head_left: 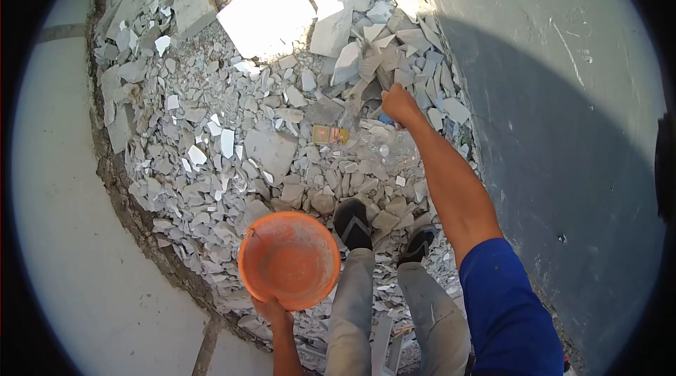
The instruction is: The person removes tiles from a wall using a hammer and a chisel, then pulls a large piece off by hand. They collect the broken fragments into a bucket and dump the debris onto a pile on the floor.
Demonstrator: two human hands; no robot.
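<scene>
An orange basin (290, 260) with dusty inner walls and nothing in it hangs low over the rubble, left of the feet. My left hand (273, 312) is closed on its near rim. Farther out, near the right-hand wall, my right hand (400, 105) is closed at the rubble. A greyish tool or piece extends beyond its fingers; dust and blur hide what it is. Broken tile and plaster pieces (334, 27) lie about that hand. Below and left of it lies a small yellow and red packet (329, 135).
Rubble (211, 108) covers the ground, with a large white slab (267, 17) at the top. A grey wall (563, 94) stands on the right, pale flooring (63, 200) lies on the left. Two dark shoes (352, 224) stand on the debris.
</scene>
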